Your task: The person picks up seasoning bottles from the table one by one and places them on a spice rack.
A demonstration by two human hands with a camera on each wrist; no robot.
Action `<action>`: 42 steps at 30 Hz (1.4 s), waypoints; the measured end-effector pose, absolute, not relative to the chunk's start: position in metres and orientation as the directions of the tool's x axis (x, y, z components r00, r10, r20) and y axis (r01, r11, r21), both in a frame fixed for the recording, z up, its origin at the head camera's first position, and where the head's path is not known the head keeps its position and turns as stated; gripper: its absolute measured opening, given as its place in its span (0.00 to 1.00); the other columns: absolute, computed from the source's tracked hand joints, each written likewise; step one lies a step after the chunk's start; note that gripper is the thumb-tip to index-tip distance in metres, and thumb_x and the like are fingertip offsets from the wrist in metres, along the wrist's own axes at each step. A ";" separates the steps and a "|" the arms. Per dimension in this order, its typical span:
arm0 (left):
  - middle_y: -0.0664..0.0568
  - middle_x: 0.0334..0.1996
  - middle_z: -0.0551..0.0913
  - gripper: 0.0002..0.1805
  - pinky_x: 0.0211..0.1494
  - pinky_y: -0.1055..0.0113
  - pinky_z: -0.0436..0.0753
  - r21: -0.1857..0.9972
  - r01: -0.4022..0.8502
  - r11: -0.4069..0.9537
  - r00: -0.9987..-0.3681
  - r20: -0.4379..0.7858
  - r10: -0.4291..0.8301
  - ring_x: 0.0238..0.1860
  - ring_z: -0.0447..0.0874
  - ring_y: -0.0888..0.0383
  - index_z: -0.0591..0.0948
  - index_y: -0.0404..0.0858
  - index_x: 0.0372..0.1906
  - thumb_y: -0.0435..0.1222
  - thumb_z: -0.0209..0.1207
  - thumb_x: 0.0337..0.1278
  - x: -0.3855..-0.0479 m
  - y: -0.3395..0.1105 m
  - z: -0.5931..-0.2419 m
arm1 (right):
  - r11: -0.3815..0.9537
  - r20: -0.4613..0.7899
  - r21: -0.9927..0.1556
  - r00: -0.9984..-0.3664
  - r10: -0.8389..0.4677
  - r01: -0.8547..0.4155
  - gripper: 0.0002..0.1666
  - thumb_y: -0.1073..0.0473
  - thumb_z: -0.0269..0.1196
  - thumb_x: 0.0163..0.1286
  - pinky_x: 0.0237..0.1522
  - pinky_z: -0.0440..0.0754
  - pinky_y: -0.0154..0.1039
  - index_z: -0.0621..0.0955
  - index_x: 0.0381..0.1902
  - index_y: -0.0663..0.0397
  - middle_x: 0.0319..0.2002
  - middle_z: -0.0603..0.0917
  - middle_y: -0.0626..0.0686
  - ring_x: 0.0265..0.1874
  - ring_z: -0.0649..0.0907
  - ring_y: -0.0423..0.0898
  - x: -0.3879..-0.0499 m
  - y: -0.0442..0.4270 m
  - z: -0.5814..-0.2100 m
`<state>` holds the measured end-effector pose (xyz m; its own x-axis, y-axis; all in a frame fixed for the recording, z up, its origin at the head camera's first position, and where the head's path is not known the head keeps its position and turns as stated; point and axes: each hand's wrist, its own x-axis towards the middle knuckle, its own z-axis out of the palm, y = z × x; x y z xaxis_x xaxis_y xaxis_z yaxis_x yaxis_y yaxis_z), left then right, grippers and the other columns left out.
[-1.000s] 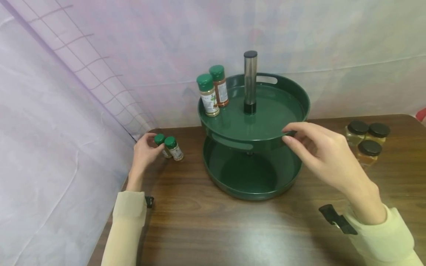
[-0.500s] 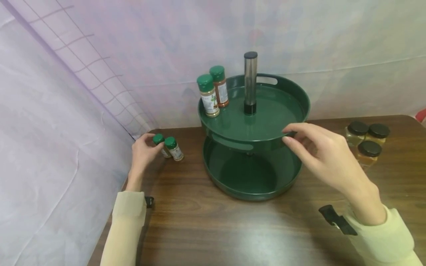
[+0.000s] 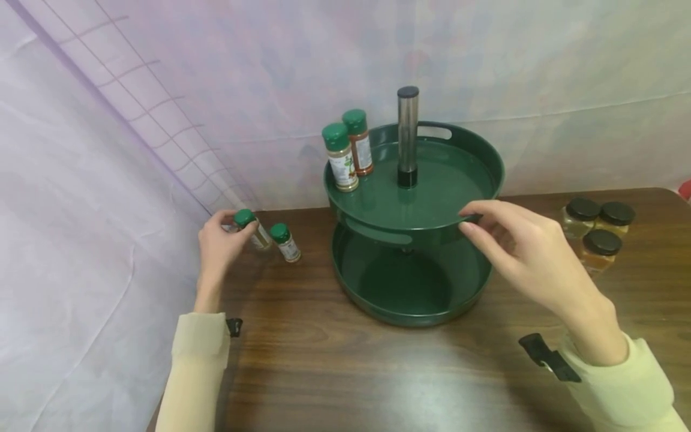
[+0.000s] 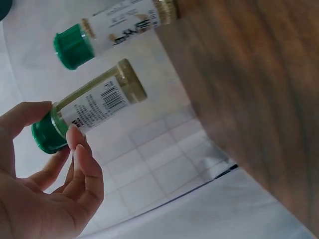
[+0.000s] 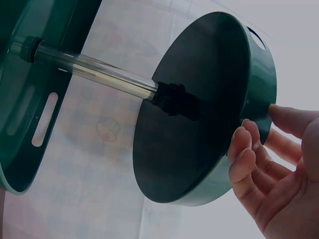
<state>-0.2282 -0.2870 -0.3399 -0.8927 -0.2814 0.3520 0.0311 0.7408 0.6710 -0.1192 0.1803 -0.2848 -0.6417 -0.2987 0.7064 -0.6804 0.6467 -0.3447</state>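
Nearest, the right hand (image 3: pixel 515 252) pinches the front-right rim of a green two-tier tray (image 3: pixel 448 180). Left of the tray, the left hand (image 3: pixel 218 246) grips a tilted spice bottle (image 4: pixel 93 105) by its green cap; a second bottle (image 3: pixel 288 245) stands near it on the wooden table (image 3: pixel 335 372). Right of the tray sit three black-lidded jars (image 3: pixel 601 243). Farther, on the tray's upper-tier left, stand two more bottles (image 3: pixel 344 165); behind it hangs pale cloth (image 3: pixel 302 72).
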 end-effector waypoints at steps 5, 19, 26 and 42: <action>0.41 0.44 0.85 0.23 0.38 0.69 0.74 0.689 0.052 0.723 -0.878 0.376 -0.295 0.29 0.78 0.61 0.82 0.33 0.53 0.43 0.68 0.56 -0.224 -0.282 -0.326 | 0.648 0.704 -0.344 -0.643 -0.300 -0.679 0.18 0.68 0.69 0.65 0.31 0.74 0.27 0.84 0.52 0.52 0.32 0.83 0.42 0.26 0.77 0.34 -0.119 0.179 -0.285; 0.49 0.41 0.82 0.21 0.29 0.74 0.76 0.692 0.136 0.709 -0.851 0.448 -0.274 0.23 0.76 0.71 0.83 0.35 0.52 0.42 0.66 0.57 -0.207 -0.263 -0.283 | 0.651 0.711 -0.331 -0.634 -0.304 -0.683 0.18 0.68 0.69 0.65 0.32 0.74 0.27 0.84 0.52 0.53 0.32 0.83 0.42 0.26 0.77 0.35 -0.121 0.179 -0.285; 0.53 0.37 0.82 0.19 0.24 0.77 0.74 0.659 0.228 0.717 -0.817 0.530 -0.228 0.20 0.75 0.72 0.83 0.34 0.50 0.41 0.66 0.56 -0.201 -0.252 -0.261 | 0.651 0.715 -0.328 -0.630 -0.302 -0.685 0.18 0.68 0.69 0.64 0.33 0.75 0.26 0.84 0.52 0.54 0.32 0.84 0.43 0.27 0.78 0.35 -0.120 0.179 -0.285; 0.58 0.35 0.82 0.17 0.25 0.73 0.73 0.633 0.365 0.683 -0.777 0.611 -0.151 0.21 0.78 0.67 0.85 0.42 0.48 0.43 0.68 0.54 -0.180 -0.214 -0.207 | 0.652 0.719 -0.318 -0.623 -0.307 -0.688 0.18 0.68 0.70 0.64 0.34 0.74 0.25 0.84 0.52 0.55 0.34 0.85 0.44 0.28 0.78 0.36 -0.119 0.178 -0.286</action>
